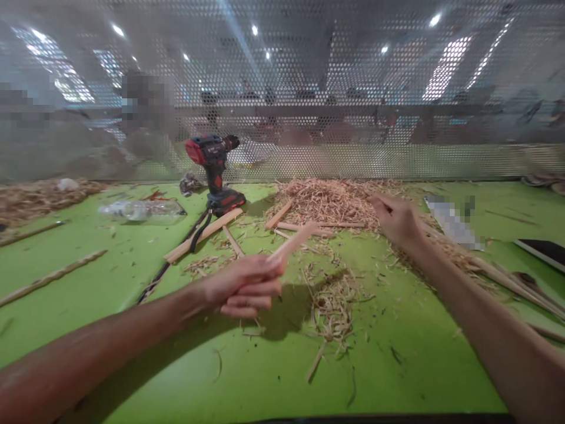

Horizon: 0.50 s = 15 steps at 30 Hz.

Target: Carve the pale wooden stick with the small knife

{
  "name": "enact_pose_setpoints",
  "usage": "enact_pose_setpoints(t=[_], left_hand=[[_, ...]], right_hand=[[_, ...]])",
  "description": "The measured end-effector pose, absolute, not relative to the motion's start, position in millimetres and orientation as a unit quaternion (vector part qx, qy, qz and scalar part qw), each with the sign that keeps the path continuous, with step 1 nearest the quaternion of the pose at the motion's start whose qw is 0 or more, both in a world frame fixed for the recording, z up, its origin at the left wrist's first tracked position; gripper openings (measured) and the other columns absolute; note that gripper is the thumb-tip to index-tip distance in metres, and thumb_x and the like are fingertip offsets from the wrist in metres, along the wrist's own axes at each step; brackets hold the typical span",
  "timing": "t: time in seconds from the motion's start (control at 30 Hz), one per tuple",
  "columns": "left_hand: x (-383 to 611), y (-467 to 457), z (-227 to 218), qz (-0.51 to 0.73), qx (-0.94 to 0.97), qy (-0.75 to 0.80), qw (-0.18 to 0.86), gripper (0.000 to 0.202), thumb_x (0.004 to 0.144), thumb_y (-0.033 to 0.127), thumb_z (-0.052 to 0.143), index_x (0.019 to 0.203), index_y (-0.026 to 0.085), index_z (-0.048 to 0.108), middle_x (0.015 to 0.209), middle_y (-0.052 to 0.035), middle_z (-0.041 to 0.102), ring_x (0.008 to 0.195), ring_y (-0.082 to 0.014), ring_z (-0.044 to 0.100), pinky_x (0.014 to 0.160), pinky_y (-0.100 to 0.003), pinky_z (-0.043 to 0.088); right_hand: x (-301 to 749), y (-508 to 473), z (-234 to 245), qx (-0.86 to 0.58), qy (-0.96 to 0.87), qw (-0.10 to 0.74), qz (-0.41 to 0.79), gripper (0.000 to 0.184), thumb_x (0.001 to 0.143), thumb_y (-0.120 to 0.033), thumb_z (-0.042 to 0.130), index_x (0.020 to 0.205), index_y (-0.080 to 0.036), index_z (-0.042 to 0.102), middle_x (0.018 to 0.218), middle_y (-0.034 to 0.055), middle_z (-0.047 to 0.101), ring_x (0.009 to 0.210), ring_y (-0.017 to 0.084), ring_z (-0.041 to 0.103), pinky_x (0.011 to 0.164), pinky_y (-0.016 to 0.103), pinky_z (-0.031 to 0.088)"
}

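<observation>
My left hand point(247, 285) hovers over the green table point(132, 259) near the middle, fingers closed on a short pale wooden stick point(293, 241) that points up and to the right. My right hand point(397, 221) reaches further back to the edge of a heap of wood shavings point(329, 200), its fingers curled in; what they hold, if anything, is hidden. Several cut wooden sticks point(282, 215) lie in front of the heap.
A red and black cordless drill point(214, 168) stands at the back, a long stick point(203, 234) and a black strap beside it. A clear plastic bottle point(141, 211) lies to the left. Long sticks point(516, 282) lie at right, a dark flat object point(545, 252) beyond. Perforated mesh point(309, 88) walls the back.
</observation>
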State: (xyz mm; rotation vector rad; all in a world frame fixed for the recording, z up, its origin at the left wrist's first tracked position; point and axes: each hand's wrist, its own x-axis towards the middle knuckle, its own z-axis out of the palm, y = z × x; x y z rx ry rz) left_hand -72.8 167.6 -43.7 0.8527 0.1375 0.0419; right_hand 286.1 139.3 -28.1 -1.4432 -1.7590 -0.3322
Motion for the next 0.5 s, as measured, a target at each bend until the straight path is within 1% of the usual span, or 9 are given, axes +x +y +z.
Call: enact_pose_setpoints(t=[0.1, 0.2, 0.27, 0.33, 0.4, 0.5], left_hand=[[-65.6, 172.5, -41.8, 0.040, 0.379, 0.076, 0.922, 0.027, 0.101, 0.031, 0.046, 0.075, 0.021, 0.046, 0.045, 0.0102, 0.033, 0.029, -0.0048, 0.011, 0.024, -0.011, 0.027], [-62.7, 173.4, -41.8, 0.044, 0.363, 0.082, 0.927, 0.027, 0.100, 0.032, 0.046, 0.075, 0.021, 0.045, 0.045, 0.0102, 0.033, 0.029, -0.0052, 0.011, 0.023, -0.011, 0.028], [-64.0, 171.8, -42.5, 0.049, 0.362, 0.090, 0.927, 0.027, 0.101, 0.031, 0.045, 0.075, 0.021, 0.045, 0.046, 0.0101, 0.032, 0.029, -0.0053, 0.010, 0.023, -0.011, 0.028], [-65.5, 170.3, -43.6, 0.049, 0.364, 0.091, 0.926, 0.028, 0.101, 0.031, 0.044, 0.075, 0.021, 0.045, 0.046, 0.0100, 0.032, 0.030, -0.0055, 0.010, 0.024, -0.011, 0.028], [-65.8, 169.7, -44.9, 0.048, 0.369, 0.084, 0.924, 0.028, 0.102, 0.032, 0.043, 0.075, 0.022, 0.045, 0.046, 0.0098, 0.032, 0.030, -0.0057, 0.011, 0.024, -0.012, 0.028], [-64.0, 169.9, -46.5, 0.050, 0.381, 0.080, 0.920, 0.029, 0.102, 0.033, 0.041, 0.075, 0.022, 0.043, 0.046, 0.0098, 0.033, 0.030, -0.0058, 0.012, 0.025, -0.012, 0.028]], right_hand=[[257.6, 135.8, -20.9, -0.553, -0.714, 0.416, -0.106, 0.035, 0.098, -0.048, 0.049, 0.100, -0.026, 0.076, 0.080, 0.0083, 0.073, 0.061, 0.021, 0.063, 0.055, 0.036, 0.050], [221.4, 125.1, -18.2, -0.511, -0.760, 0.400, -0.031, 0.028, 0.098, -0.043, 0.053, 0.099, -0.025, 0.075, 0.073, 0.0052, 0.071, 0.054, 0.017, 0.059, 0.047, 0.031, 0.045], [207.4, 119.3, -19.2, -0.503, -0.775, 0.383, 0.009, 0.028, 0.099, -0.041, 0.053, 0.094, -0.024, 0.074, 0.067, 0.0034, 0.068, 0.048, 0.014, 0.053, 0.041, 0.028, 0.039], [200.8, 116.9, -22.5, -0.499, -0.783, 0.370, 0.031, 0.028, 0.099, -0.040, 0.052, 0.095, -0.024, 0.073, 0.064, 0.0018, 0.067, 0.045, 0.013, 0.050, 0.038, 0.027, 0.037], [196.9, 117.0, -27.2, -0.491, -0.793, 0.361, 0.023, 0.028, 0.101, -0.039, 0.050, 0.102, -0.024, 0.073, 0.067, 0.0010, 0.068, 0.045, 0.012, 0.051, 0.039, 0.026, 0.038], [189.6, 117.2, -34.0, -0.473, -0.813, 0.335, -0.056, 0.030, 0.102, -0.037, 0.047, 0.110, -0.024, 0.073, 0.079, 0.0038, 0.074, 0.055, 0.014, 0.061, 0.044, 0.027, 0.045]])
